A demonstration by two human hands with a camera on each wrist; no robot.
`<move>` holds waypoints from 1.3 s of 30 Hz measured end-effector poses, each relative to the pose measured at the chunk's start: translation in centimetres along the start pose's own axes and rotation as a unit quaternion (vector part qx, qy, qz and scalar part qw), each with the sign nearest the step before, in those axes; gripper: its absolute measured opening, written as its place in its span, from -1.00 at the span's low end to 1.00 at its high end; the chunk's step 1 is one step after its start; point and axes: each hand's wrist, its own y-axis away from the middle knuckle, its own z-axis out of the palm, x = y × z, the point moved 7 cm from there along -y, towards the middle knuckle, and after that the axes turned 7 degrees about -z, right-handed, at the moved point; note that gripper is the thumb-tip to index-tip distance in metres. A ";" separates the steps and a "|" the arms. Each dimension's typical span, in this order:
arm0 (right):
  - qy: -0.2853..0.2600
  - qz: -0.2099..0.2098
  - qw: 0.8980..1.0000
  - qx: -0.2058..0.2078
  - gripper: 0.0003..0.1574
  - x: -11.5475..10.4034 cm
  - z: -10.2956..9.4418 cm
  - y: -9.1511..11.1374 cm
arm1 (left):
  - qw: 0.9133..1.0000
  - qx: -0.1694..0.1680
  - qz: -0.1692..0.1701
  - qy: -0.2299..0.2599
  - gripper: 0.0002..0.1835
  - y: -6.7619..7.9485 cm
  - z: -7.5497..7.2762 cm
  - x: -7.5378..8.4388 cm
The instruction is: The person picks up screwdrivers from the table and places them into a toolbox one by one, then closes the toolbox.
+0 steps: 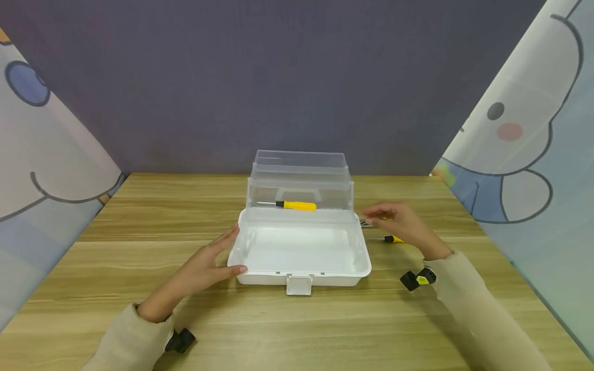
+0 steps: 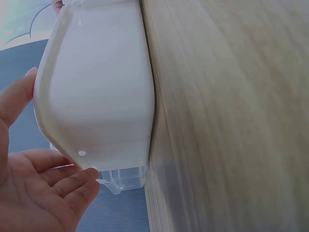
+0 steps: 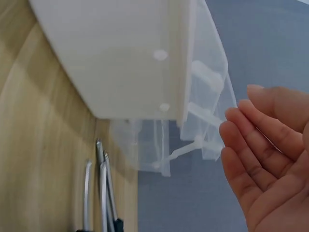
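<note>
An open white toolbox (image 1: 299, 247) with a bare bottom compartment stands on the table. Translucent trays (image 1: 300, 185) rise at its back, and a screwdriver (image 1: 299, 205) with a yellow handle lies there. My left hand (image 1: 204, 270) touches the box's left end, thumb on the front rim and fingers along the side; the left wrist view shows them spread around its corner. Just beyond the right wall hovers my right hand (image 1: 399, 224), its fingers loosely bent with nothing between them. Below it lie several screwdrivers (image 1: 392, 239), whose metal shafts (image 3: 104, 188) show beside the box.
A white latch (image 1: 299, 285) hangs down from the box's front. The wooden table (image 1: 297, 330) ends at a dark wall (image 1: 297, 87) behind the box. Printed cartoon panels (image 1: 520, 134) stand on both sides.
</note>
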 end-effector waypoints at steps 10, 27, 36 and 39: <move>-0.019 0.001 1.000 -0.013 -0.70 1.2 -0.2 1.5 | 1.000 0.003 -0.001 -0.008 -0.03 0.1 0.1 0.0; -0.029 0.026 0.999 -0.005 -0.69 3.6 0.0 2.5 | 1.000 0.009 0.006 -0.022 -0.06 0.1 -0.1 0.4; -0.057 0.043 0.997 -0.019 -0.66 4.9 -0.4 2.9 | 1.000 0.010 0.005 -0.021 -0.05 0.2 -0.2 0.4; -0.067 0.049 0.996 -0.021 -0.63 5.2 -0.8 3.2 | 1.000 0.008 0.007 -0.018 -0.05 0.2 -0.1 0.4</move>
